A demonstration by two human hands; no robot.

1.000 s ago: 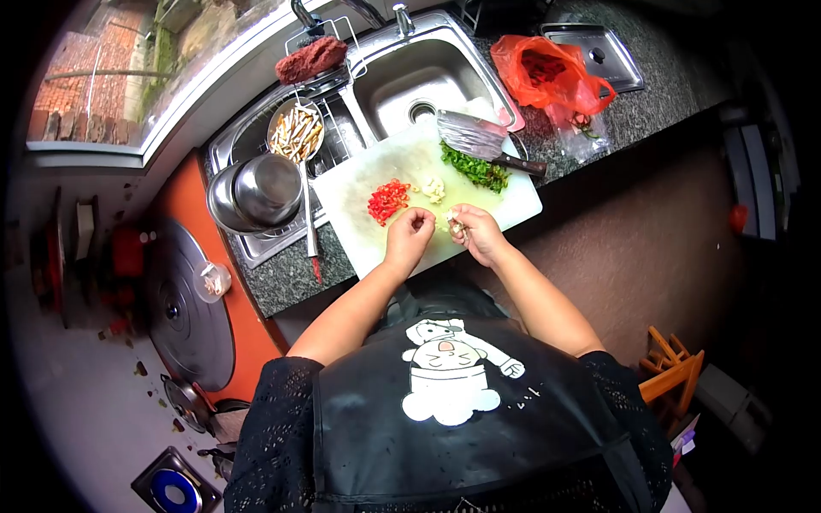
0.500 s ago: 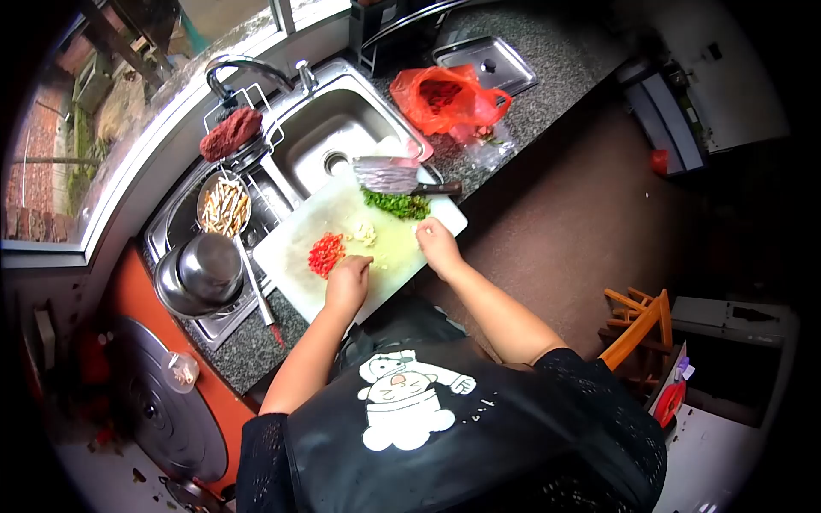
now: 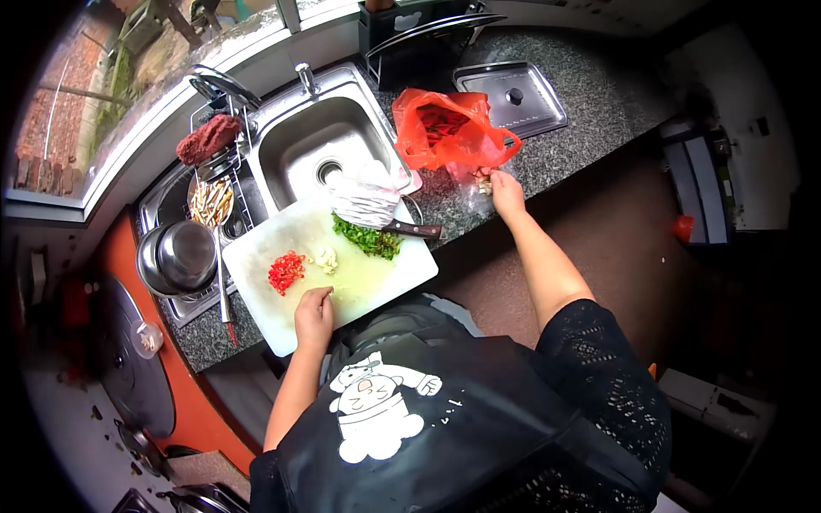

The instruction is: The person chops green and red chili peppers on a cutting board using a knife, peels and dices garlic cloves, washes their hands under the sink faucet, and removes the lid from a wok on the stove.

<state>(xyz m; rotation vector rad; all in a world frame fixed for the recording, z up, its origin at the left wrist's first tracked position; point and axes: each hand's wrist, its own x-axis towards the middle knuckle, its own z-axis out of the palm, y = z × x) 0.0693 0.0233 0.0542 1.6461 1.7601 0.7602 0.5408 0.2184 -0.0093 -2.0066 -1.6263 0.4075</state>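
My left hand (image 3: 314, 315), fingers curled together, rests over the near edge of a white cutting board (image 3: 261, 312). Whatever it may hold is hidden. Chopped red chili (image 3: 286, 272), a small pile of minced garlic (image 3: 326, 260) and chopped green pieces (image 3: 366, 237) lie on the board. Across the board's far edge lies a cleaver (image 3: 412, 229) with a dark wooden handle. My right hand (image 3: 509, 195) reaches to a clear plastic bag (image 3: 475, 197) with small scraps on the counter. Its fingers are closed, but I cannot make out what is in them.
Beside the clear bag sits a red plastic bag (image 3: 453, 145) of red chilies. Behind the board is a steel sink (image 3: 299, 141). A metal tray lid (image 3: 543, 107) lies farther right. At left are steel bowls (image 3: 184, 256) and a strainer of pale strips (image 3: 211, 202).
My right hand has left the cutting board and moved right to the clear bag. My left hand stays by the board's near edge. The view has shifted.
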